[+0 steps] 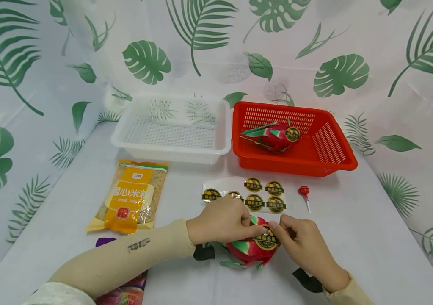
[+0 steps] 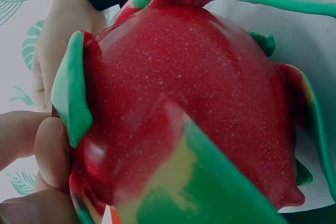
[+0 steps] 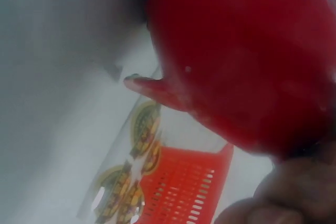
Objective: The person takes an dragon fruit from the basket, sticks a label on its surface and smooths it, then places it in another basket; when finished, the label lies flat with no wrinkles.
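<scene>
A red artificial dragon fruit with green-tipped scales lies on the white tablecloth between my hands. On its upper right side is a round black-and-gold sticker. My left hand comes in from the left, fingers curled, its thumb and forefinger at the sticker's upper left edge. From the other side my right hand pinches the sticker's right edge between thumb and forefinger. In the left wrist view the fruit fills most of the picture, with left fingers against its side. The right wrist view is blurred.
A sheet of similar stickers lies just behind the fruit, beside a red lollipop. Behind stand a white basket and a red basket holding another stickered dragon fruit. A yellow noodle bag and a purple package lie left.
</scene>
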The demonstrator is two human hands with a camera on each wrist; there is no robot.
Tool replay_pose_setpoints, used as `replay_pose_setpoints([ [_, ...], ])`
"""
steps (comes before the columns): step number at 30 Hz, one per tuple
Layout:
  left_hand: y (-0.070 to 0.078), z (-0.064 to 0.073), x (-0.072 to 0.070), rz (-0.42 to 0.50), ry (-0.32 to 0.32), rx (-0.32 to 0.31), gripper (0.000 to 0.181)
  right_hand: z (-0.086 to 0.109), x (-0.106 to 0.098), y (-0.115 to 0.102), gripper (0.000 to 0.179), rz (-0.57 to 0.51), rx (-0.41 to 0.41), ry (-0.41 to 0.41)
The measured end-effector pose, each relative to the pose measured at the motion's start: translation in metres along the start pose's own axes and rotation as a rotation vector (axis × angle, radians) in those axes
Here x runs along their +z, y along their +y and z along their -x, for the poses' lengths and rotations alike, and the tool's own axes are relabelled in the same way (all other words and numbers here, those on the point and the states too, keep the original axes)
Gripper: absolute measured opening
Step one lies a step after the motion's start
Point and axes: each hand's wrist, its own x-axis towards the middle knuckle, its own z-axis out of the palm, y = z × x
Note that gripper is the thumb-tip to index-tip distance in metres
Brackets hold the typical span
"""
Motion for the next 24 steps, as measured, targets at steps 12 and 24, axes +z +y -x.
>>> replay_pose_setpoints([
  [12,0.004,0.003,0.004,-0.101,0.041,-0.034,0.062,0.007,-0.003,0.005,0.035,-0.087,0.01,-0.063],
  [24,0.01,0.005,0.009,-0.237,0.11,-0.046,0.069,0.011,-0.006,0.014,0.035,-0.12,-0.057,-0.116],
])
